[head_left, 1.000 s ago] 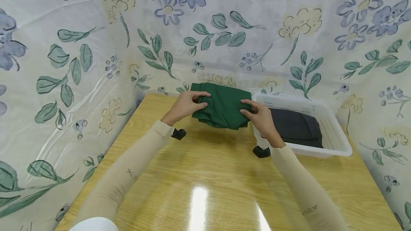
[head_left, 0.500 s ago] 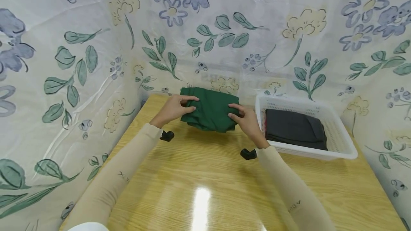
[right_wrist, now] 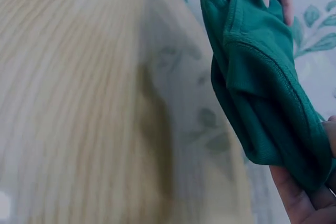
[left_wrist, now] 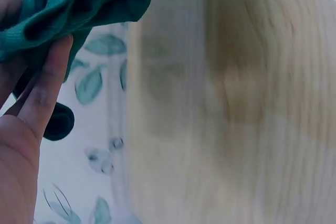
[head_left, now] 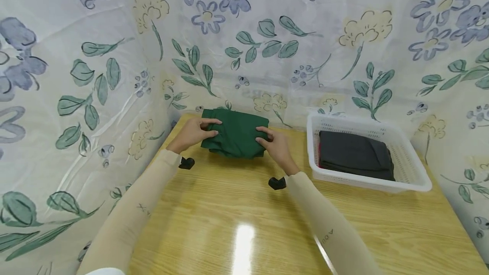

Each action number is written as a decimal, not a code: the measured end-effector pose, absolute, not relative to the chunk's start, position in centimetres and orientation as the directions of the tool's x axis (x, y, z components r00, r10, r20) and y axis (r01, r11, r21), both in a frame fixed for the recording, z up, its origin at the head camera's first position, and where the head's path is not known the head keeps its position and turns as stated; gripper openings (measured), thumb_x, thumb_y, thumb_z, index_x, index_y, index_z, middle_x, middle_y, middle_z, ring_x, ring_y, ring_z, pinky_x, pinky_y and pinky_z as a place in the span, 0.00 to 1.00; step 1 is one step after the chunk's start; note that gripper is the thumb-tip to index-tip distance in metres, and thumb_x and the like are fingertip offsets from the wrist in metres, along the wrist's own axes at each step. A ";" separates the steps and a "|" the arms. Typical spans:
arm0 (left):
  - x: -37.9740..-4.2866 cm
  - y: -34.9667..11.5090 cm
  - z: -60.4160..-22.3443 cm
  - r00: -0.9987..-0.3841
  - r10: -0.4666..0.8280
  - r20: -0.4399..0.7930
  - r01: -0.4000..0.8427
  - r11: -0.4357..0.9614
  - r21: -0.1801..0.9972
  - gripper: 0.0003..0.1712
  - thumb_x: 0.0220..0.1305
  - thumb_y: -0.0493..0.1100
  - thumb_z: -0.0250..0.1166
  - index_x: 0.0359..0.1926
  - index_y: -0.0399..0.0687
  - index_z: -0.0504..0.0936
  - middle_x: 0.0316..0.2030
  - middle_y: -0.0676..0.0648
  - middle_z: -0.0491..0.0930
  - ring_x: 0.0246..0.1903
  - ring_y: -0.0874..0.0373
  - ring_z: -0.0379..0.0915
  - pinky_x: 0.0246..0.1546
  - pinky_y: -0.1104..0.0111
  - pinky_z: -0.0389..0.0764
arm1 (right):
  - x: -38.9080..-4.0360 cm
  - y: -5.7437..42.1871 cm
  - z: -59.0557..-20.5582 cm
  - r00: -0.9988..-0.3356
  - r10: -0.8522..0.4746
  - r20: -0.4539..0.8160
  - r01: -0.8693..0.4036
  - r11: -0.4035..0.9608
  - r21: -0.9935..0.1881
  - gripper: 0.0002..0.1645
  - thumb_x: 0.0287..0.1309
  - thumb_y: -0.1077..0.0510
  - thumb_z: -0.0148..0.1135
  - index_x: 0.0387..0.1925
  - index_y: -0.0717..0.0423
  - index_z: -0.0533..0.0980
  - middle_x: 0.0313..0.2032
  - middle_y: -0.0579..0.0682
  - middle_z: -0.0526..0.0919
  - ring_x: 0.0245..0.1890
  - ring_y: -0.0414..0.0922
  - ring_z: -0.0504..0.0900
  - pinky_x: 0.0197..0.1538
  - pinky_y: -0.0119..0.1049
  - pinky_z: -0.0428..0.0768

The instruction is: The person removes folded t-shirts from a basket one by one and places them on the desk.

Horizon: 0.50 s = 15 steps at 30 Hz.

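Observation:
A folded green garment [head_left: 238, 133] is held up at the back left of the table, one hand at each side. My left hand [head_left: 192, 133] grips its left edge, with fingers on both sides of the cloth in the left wrist view. Its right edge is pinched by my right hand [head_left: 276, 147]. In the right wrist view the green cloth [right_wrist: 262, 77] hangs in loose layers with a stitched seam, above the table surface. Part of each hand is hidden behind the fabric.
A white plastic basket [head_left: 410, 171] stands on the right of the wooden table [head_left: 229, 207], holding dark folded cloth [head_left: 355, 156] with a bit of red at its left side. Flower-printed sheeting [head_left: 244, 75] rises behind the table and along its left side.
Both hands have carried the green garment leftward, away from beside the white basket, and slightly lower in the head view. The grip looks the same. The head view has shifted a little.

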<state>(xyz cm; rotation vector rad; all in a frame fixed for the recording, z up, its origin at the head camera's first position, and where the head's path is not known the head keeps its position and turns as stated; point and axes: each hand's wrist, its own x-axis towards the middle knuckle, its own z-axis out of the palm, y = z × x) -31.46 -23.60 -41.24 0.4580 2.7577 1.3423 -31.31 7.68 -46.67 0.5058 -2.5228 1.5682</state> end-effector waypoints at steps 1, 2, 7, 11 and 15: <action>-31.5 -24.0 -41.3 -0.958 0.275 0.087 0.237 0.580 0.780 0.21 0.69 0.45 0.71 0.62 0.54 0.84 0.17 0.55 0.52 0.19 0.59 0.47 0.24 0.66 0.59 | -31.4 7.2 -46.8 -0.936 -0.215 0.280 -0.346 0.400 -0.849 0.22 0.65 0.56 0.71 0.61 0.46 0.83 0.14 0.43 0.67 0.13 0.39 0.53 0.21 0.32 0.59; -31.4 -24.4 -41.4 -0.959 0.271 0.084 0.231 0.575 0.785 0.21 0.69 0.44 0.70 0.62 0.53 0.84 0.17 0.55 0.53 0.19 0.58 0.47 0.24 0.66 0.59 | -31.4 6.7 -46.9 -0.936 -0.217 0.276 -0.343 0.393 -0.853 0.22 0.66 0.57 0.70 0.61 0.46 0.83 0.14 0.42 0.66 0.14 0.40 0.53 0.21 0.33 0.59; -31.8 -26.1 -42.2 -0.965 0.250 0.078 0.214 0.581 0.785 0.21 0.69 0.42 0.71 0.62 0.51 0.85 0.16 0.56 0.53 0.17 0.60 0.47 0.22 0.67 0.58 | -31.5 4.6 -47.4 -0.946 -0.218 0.240 -0.312 0.414 -0.855 0.22 0.67 0.58 0.70 0.61 0.46 0.83 0.13 0.42 0.63 0.17 0.38 0.57 0.27 0.32 0.63; -32.0 -27.4 -42.9 -0.974 0.217 0.060 0.186 0.627 0.756 0.21 0.69 0.43 0.71 0.62 0.50 0.85 0.14 0.57 0.53 0.15 0.61 0.46 0.20 0.69 0.58 | -31.6 2.9 -47.7 -0.948 -0.229 0.220 -0.301 0.431 -0.850 0.22 0.67 0.59 0.69 0.61 0.47 0.83 0.15 0.43 0.68 0.18 0.38 0.58 0.29 0.32 0.65; -31.8 -28.8 -43.2 -0.982 0.180 0.051 0.159 0.658 0.736 0.21 0.68 0.41 0.71 0.61 0.48 0.85 0.14 0.56 0.52 0.14 0.61 0.45 0.18 0.69 0.55 | -31.6 1.4 -47.7 -0.938 -0.275 0.212 -0.319 0.440 -0.839 0.22 0.68 0.60 0.68 0.62 0.47 0.82 0.16 0.43 0.67 0.17 0.38 0.57 0.26 0.32 0.63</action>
